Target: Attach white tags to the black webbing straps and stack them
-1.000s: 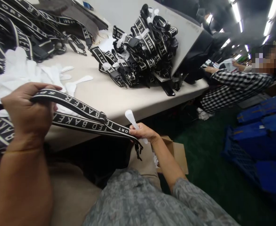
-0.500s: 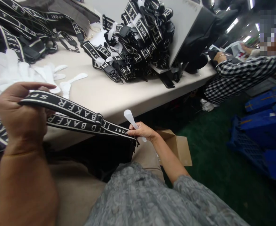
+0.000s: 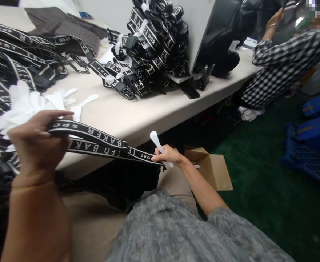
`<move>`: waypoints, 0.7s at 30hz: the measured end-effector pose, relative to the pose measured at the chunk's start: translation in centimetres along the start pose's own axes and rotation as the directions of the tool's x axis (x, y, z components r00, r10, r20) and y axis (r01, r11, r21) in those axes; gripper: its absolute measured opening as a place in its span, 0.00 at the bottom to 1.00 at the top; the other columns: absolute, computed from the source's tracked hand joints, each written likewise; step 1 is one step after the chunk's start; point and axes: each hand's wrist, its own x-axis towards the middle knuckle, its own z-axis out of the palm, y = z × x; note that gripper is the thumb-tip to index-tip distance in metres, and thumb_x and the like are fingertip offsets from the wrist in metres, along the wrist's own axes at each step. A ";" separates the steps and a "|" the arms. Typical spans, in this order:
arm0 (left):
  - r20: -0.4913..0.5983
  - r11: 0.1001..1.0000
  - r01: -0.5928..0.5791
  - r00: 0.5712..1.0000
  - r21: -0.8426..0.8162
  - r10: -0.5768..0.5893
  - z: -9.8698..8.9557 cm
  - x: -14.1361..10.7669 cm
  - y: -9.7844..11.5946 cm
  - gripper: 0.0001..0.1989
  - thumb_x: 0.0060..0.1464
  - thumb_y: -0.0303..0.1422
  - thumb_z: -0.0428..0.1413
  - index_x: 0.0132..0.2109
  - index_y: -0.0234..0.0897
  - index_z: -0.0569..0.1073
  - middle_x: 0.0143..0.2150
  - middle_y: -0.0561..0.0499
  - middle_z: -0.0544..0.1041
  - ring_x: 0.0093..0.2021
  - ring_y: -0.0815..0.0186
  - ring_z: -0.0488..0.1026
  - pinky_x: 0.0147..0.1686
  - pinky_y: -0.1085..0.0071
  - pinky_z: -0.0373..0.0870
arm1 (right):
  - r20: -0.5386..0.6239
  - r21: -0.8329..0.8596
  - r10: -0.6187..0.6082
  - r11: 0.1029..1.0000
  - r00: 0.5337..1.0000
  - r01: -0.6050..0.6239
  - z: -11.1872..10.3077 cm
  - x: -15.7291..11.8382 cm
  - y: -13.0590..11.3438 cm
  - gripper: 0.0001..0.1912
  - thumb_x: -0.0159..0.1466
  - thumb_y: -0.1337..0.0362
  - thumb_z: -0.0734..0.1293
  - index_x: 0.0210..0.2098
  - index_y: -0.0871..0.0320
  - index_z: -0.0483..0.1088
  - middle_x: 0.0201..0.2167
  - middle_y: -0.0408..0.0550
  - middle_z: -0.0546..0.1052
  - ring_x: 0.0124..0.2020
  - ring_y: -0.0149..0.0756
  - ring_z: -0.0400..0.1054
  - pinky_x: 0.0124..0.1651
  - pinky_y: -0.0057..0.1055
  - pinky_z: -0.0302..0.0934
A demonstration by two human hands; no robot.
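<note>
A black strap [image 3: 94,147] with white lettering stretches, doubled over, between my two hands in front of the table edge. My left hand [image 3: 41,140] is closed around its looped end. At the other end, my right hand [image 3: 169,154] pinches the strap together with a white plastic tie [image 3: 156,140], which has a rounded head and a toothed stem. A slider buckle [image 3: 124,146] sits on the strap nearer my right hand. Beside my left hand, a heap of white plastic ties [image 3: 31,105] lies on the table.
Bundled straps [image 3: 154,47] are piled against a grey panel [image 3: 200,32]; loose straps [image 3: 12,51] cover the table's left. A dark phone-like slab [image 3: 188,90] lies near the edge. Below stands an open cardboard box [image 3: 221,173]. A person in a checked shirt [image 3: 282,62] works at right, near blue crates [image 3: 318,127].
The view has shifted a little. Both hands still hold the strap taut, with the white tie in my right. The other person's arm has risen.
</note>
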 end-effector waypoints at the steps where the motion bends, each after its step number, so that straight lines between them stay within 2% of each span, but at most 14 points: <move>1: -0.014 0.999 -0.047 0.999 0.007 0.047 0.2 -0.1 -0.2 0.14 0.54 0.32 0.59 0.47 0.34 0.80 0.44 0.46 0.81 0.46 0.60 0.76 0.51 0.66 0.69 | -0.028 0.043 -0.018 0.999 0.999 0.020 -0.1 -0.5 -0.2 0.25 0.42 0.56 0.80 0.18 0.60 0.61 0.17 0.35 0.62 0.20 0.22 0.52 0.22 0.22 0.42; 2: -0.021 0.998 -0.068 0.997 -0.001 0.068 0.3 -0.2 -0.4 0.14 0.53 0.32 0.59 0.46 0.33 0.80 0.41 0.46 0.81 0.43 0.61 0.77 0.48 0.67 0.71 | -0.052 0.097 -0.032 0.995 0.998 0.037 -0.2 -1.0 -0.6 0.25 0.42 0.58 0.80 0.19 0.60 0.61 0.17 0.34 0.62 0.20 0.22 0.52 0.22 0.22 0.42; 4: 0.007 0.998 -0.011 1.000 -0.055 0.011 0.8 -0.4 -0.9 0.13 0.52 0.30 0.59 0.45 0.33 0.80 0.39 0.48 0.82 0.39 0.62 0.77 0.43 0.69 0.72 | -0.049 0.193 -0.019 0.981 0.999 0.028 -0.6 -2.3 -1.5 0.21 0.43 0.60 0.80 0.26 0.60 0.66 0.18 0.33 0.63 0.19 0.21 0.53 0.21 0.20 0.44; 7: 0.066 0.981 0.127 0.991 -0.147 -0.118 1.4 -0.7 -1.1 0.12 0.50 0.30 0.60 0.43 0.35 0.81 0.36 0.51 0.81 0.35 0.66 0.76 0.36 0.73 0.70 | 0.136 0.168 0.083 0.980 0.987 -0.105 -1.2 -3.9 -3.0 0.25 0.47 0.63 0.78 0.43 0.61 0.71 0.24 0.37 0.71 0.22 0.23 0.61 0.24 0.20 0.52; 8: 0.062 0.972 0.150 0.988 -0.178 -0.142 1.5 -0.8 -1.0 0.12 0.50 0.30 0.60 0.43 0.35 0.81 0.33 0.52 0.80 0.32 0.67 0.74 0.33 0.74 0.69 | 0.211 0.116 0.128 0.981 0.969 -0.155 -1.4 -4.3 -3.4 0.25 0.48 0.63 0.78 0.44 0.63 0.72 0.26 0.40 0.73 0.24 0.25 0.64 0.25 0.20 0.55; 10: 0.021 0.958 0.166 0.986 -0.233 -0.166 1.8 -0.8 -0.8 0.13 0.49 0.31 0.60 0.43 0.35 0.81 0.28 0.54 0.77 0.26 0.70 0.70 0.26 0.76 0.65 | 0.314 0.046 0.173 0.979 0.934 -0.197 -1.4 -4.7 -4.1 0.20 0.49 0.63 0.77 0.39 0.66 0.74 0.26 0.44 0.75 0.24 0.26 0.65 0.24 0.20 0.56; 13: -0.015 0.956 0.169 0.984 -0.239 -0.178 2.0 -1.0 -0.7 0.16 0.45 0.28 0.59 0.43 0.37 0.81 0.23 0.57 0.74 0.22 0.70 0.66 0.24 0.76 0.63 | 0.335 0.160 0.063 0.980 0.940 -0.122 -1.3 -4.8 -5.2 0.16 0.50 0.61 0.75 0.34 0.67 0.75 0.23 0.43 0.73 0.20 0.25 0.63 0.20 0.20 0.55; 15: 0.017 0.979 0.127 0.992 -0.159 -0.126 2.2 -1.2 -0.8 0.16 0.45 0.28 0.58 0.43 0.39 0.81 0.25 0.56 0.75 0.26 0.67 0.70 0.28 0.74 0.66 | 0.301 0.267 -0.067 0.964 0.951 -0.016 -1.1 -4.6 -6.3 0.15 0.51 0.61 0.74 0.34 0.66 0.74 0.21 0.42 0.72 0.18 0.24 0.61 0.18 0.20 0.53; 17: 0.053 0.999 0.023 0.998 -0.032 -0.022 2.3 -1.5 -0.9 0.12 0.48 0.31 0.57 0.41 0.39 0.80 0.28 0.54 0.77 0.31 0.63 0.73 0.33 0.71 0.67 | 0.269 0.298 -0.162 0.951 0.949 0.078 -1.0 -4.3 -7.6 0.15 0.52 0.61 0.74 0.34 0.65 0.72 0.19 0.41 0.70 0.15 0.24 0.59 0.16 0.20 0.52; 19: 0.023 0.993 -0.101 0.995 0.068 0.099 2.3 -1.7 -0.9 0.11 0.52 0.34 0.56 0.41 0.38 0.79 0.33 0.51 0.79 0.37 0.59 0.75 0.37 0.69 0.67 | 0.265 0.273 -0.214 0.952 0.940 0.139 -0.8 -3.8 -8.8 0.16 0.52 0.59 0.74 0.34 0.65 0.72 0.17 0.41 0.69 0.14 0.24 0.58 0.15 0.20 0.51; 21: -0.048 0.979 -0.156 0.985 0.127 0.163 2.0 -1.8 -1.3 0.13 0.54 0.35 0.54 0.44 0.39 0.79 0.39 0.48 0.79 0.41 0.56 0.75 0.38 0.68 0.66 | 0.301 0.233 -0.217 0.961 0.929 0.149 -0.8 -3.2 -9.6 0.18 0.51 0.58 0.74 0.35 0.65 0.71 0.18 0.42 0.70 0.15 0.26 0.61 0.15 0.20 0.52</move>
